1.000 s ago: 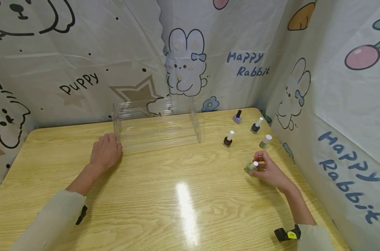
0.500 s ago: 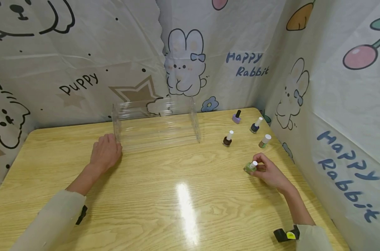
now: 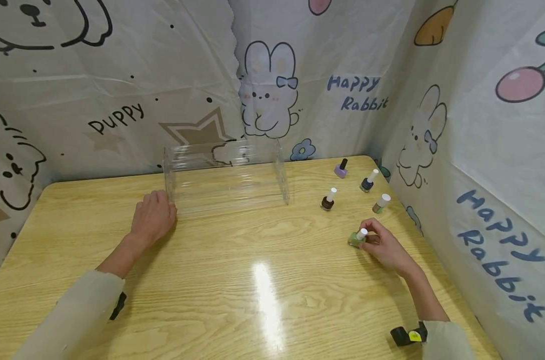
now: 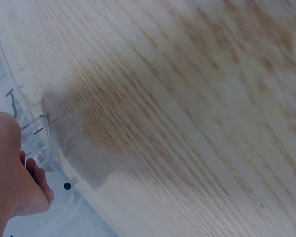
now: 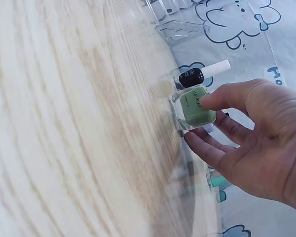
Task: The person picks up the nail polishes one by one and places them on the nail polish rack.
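Observation:
A clear plastic rack [image 3: 281, 182] stands at the back of the wooden table. My left hand [image 3: 152, 217] grips its near left corner; the left wrist view shows the fingers curled by the rack's edge [image 4: 37, 129]. On the right side, my right hand [image 3: 387, 247] pinches a green nail polish bottle [image 3: 356, 240] with a white cap. Seen from the right wrist, the thumb lies on the green glass [image 5: 197, 111], with other fingers at the bottle's far side and base. The bottle is upright, right at the tabletop.
Beyond the right hand stand a dark brown nail polish [image 3: 327, 202], a purple one with a black cap [image 3: 341, 171], a navy one [image 3: 367, 185] and a white-capped bottle [image 3: 380, 203]. Printed cloth [image 3: 272, 90] hangs behind the table and along its right edge.
The right hand and the green nail polish have shifted slightly left, away from the white-capped bottle. My left hand stays at the rack's corner.

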Tool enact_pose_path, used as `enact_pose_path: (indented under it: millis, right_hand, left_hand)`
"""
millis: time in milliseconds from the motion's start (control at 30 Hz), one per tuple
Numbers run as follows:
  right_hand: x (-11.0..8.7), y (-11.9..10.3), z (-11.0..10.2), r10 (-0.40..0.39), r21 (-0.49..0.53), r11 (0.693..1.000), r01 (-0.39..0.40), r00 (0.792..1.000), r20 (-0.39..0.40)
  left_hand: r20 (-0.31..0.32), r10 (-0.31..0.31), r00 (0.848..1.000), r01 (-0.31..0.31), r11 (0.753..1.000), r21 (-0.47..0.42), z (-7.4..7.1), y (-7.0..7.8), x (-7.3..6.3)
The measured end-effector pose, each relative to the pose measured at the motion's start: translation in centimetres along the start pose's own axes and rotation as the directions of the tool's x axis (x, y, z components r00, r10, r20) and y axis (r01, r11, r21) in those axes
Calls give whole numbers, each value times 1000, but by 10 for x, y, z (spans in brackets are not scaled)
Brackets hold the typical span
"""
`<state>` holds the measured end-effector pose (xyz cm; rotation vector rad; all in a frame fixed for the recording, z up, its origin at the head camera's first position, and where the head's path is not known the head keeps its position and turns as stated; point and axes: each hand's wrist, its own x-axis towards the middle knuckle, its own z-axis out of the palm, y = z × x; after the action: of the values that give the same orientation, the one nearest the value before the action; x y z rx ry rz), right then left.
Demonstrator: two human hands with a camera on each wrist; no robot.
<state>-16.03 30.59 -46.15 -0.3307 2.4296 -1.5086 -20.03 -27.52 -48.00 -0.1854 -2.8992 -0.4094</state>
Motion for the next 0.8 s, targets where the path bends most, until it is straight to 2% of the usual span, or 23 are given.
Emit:
enact_pose_path:
  millis: [300, 800]
  right_hand:
    - [12, -8, -2, -44, 4, 999, 44, 999, -3]
    - [38, -54, 2, -168, -33, 985, 168, 985, 30]
  left_hand:
    - [-7, 5, 1000, -5, 1000, 5, 0, 1, 0]
    - [-23, 6, 1000, -6, 1000, 10, 1, 0, 0]
